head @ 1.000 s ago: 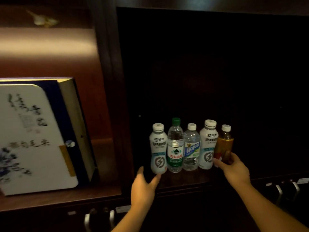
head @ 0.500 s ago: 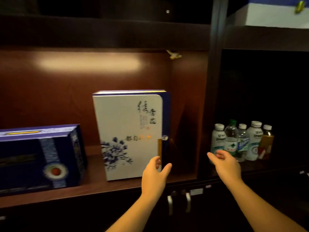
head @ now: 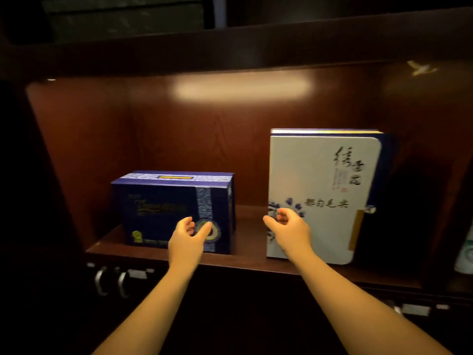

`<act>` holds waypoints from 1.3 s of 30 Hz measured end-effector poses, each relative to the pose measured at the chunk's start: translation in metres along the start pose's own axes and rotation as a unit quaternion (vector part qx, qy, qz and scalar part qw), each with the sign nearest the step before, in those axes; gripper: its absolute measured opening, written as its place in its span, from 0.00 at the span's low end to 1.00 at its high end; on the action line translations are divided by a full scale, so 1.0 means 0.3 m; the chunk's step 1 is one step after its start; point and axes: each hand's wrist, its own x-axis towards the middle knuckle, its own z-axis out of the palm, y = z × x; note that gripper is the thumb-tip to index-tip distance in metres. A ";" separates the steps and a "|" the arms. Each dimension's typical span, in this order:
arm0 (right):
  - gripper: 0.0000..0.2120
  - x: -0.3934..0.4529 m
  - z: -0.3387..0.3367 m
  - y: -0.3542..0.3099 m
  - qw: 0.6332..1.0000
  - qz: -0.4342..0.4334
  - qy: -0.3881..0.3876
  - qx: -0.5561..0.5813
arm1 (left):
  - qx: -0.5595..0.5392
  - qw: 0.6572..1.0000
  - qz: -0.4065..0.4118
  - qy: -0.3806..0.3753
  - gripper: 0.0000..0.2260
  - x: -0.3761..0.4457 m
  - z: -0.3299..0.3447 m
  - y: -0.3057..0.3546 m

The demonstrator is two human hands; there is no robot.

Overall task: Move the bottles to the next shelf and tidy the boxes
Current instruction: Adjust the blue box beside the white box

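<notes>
A dark blue box (head: 163, 208) lies low on the lit wooden shelf (head: 248, 260), left of centre. A tall white box (head: 322, 190) with blue flowers and black writing stands upright to its right. My left hand (head: 188, 240) hovers open in front of the blue box's right end, holding nothing. In front of the white box's lower left corner, my right hand (head: 289, 233) is held out with its fingers loosely curled and empty. At the far right edge only a sliver of one bottle (head: 465, 252) shows in the neighbouring compartment.
A dark upright divider (head: 440, 201) separates this shelf from the compartment on the right. Below the shelf are cabinet doors with metal handles (head: 112, 280). A gap of bare shelf lies between the two boxes.
The view has swung left from the bottle compartment to the box shelf. Both hands left the bottles and now reach toward the two boxes, empty.
</notes>
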 end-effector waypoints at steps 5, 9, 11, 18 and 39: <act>0.30 0.011 0.226 -0.047 0.998 -0.006 -0.060 -0.013 | 0.016 0.997 -0.031 0.073 0.31 0.112 -0.228 -0.150; 0.32 0.014 0.344 -0.032 0.998 0.004 -0.053 -0.022 | 0.029 0.994 -0.056 0.088 0.33 0.206 -0.347 -0.276; 0.33 0.012 0.389 -0.025 0.999 0.013 -0.036 -0.024 | 0.041 0.993 -0.060 0.092 0.35 0.270 -0.387 -0.338; 0.34 0.012 0.485 0.003 0.998 0.038 0.029 -0.035 | 0.050 0.994 -0.072 0.059 0.41 0.518 -0.461 -0.498; 0.12 0.039 0.586 0.039 0.993 0.059 0.101 0.008 | -0.021 0.997 -0.066 -0.045 0.37 0.766 -0.366 -0.641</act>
